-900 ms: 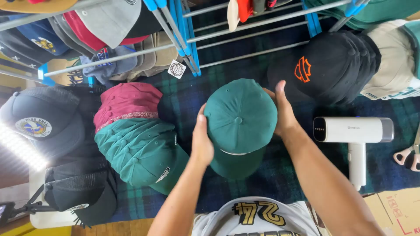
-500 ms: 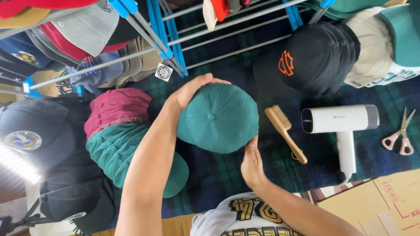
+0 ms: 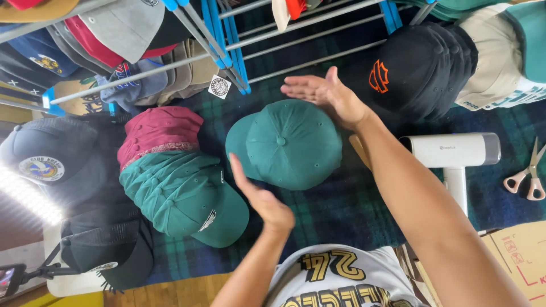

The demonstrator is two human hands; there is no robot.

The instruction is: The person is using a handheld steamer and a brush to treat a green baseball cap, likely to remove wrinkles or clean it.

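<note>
— What lies at the left?
— A stack of green caps (image 3: 182, 196) under a maroon cap (image 3: 156, 129).
— And the hands?
— The left hand (image 3: 259, 196) is open and flat, just beside the near edge of the green cap (image 3: 287, 145) on the plaid cloth (image 3: 341, 213). The right hand (image 3: 327, 94), fingers straight together, sits at its far edge.
— Further right?
— A white hair dryer (image 3: 452, 156), then scissors (image 3: 529, 176).
</note>
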